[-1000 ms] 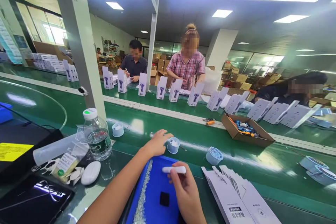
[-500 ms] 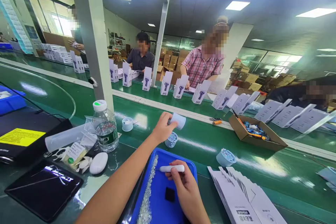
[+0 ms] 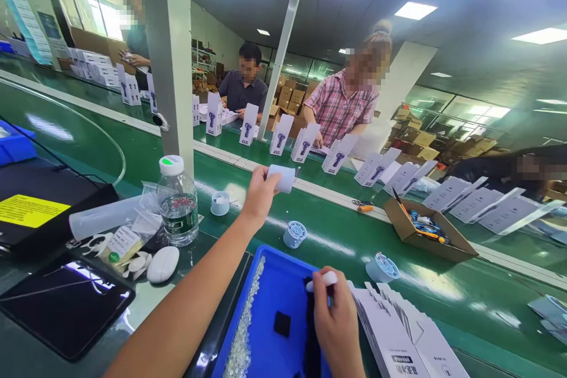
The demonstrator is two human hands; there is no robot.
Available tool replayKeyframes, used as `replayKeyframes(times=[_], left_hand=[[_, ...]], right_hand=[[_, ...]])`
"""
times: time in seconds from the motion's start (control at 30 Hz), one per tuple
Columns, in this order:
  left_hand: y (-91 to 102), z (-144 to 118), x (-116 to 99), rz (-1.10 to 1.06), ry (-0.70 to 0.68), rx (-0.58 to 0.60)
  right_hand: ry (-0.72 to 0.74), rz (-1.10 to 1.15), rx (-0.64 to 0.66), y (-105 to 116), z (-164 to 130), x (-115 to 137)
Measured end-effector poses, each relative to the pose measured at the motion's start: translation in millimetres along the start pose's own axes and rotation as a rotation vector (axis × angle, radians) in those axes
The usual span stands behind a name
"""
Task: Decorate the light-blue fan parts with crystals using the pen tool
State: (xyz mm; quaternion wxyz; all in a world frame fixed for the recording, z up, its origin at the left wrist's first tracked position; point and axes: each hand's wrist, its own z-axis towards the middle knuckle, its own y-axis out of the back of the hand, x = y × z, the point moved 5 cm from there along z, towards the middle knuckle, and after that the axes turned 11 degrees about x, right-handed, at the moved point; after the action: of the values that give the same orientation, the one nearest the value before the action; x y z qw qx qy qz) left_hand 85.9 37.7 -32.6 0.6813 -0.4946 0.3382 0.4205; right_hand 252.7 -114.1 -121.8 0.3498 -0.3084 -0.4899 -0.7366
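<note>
White cap (image 3: 280,178) lifted in outstretched left hand (image 3: 258,196) above belt (image 3: 336,236).

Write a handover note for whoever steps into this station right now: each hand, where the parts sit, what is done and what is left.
Left hand: raised over the green belt, gripping a small white cap.
Right hand: over the blue tray, pinching a white pen-like stick.
Parts: a row of tiny clear beads and a black square pad lie in the tray; an open round case sits on the belt just beyond it; flat white cartons are stacked to the right.
Done: cap is off the case.
Left: case stands open; cartons are unfolded.
</note>
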Motion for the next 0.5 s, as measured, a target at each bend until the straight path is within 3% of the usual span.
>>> replayKeyframes(times=[0.1, 0.33, 0.5], left_hand=[[-1.3, 3, -1, -0.115, 0.001, 0.062], [0.6, 1, 1, -0.087, 0.046, 0.054], [0.8, 1, 4, -0.074, 0.059, 0.067]], right_hand=[[-0.024, -0.057, -0.097, 13, 1, -11], [-0.046, -0.045, -0.054, 8, 2, -17], [-0.081, 0.091, -0.019, 6, 1, -22]])
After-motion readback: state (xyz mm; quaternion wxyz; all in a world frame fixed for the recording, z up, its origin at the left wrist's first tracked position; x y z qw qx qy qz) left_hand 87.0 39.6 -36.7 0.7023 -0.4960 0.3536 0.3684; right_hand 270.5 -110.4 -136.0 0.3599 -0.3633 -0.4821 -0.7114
